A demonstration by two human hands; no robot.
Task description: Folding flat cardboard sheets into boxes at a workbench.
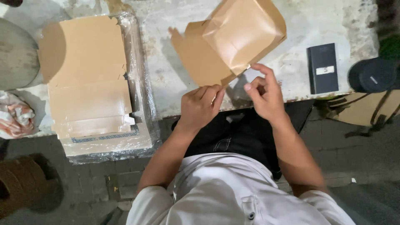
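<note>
A brown cardboard box (pixel 233 39), half folded with one flap out to the left, is tilted up over a worn white table (pixel 300 62). My left hand (pixel 200 106) pinches the box's lower corner between thumb and fingers. My right hand (pixel 263 93) is just right of that corner, index finger raised and touching the box's lower edge, other fingers curled. Whether the right hand truly grips the box is unclear.
A stack of flat brown box blanks (pixel 89 79) in clear plastic wrap lies at the table's left end. A dark flat rectangular case (pixel 323 68) lies at the right, beside a black round object (pixel 373 75). Crumpled cloth (pixel 14 116) sits far left. Paved ground below.
</note>
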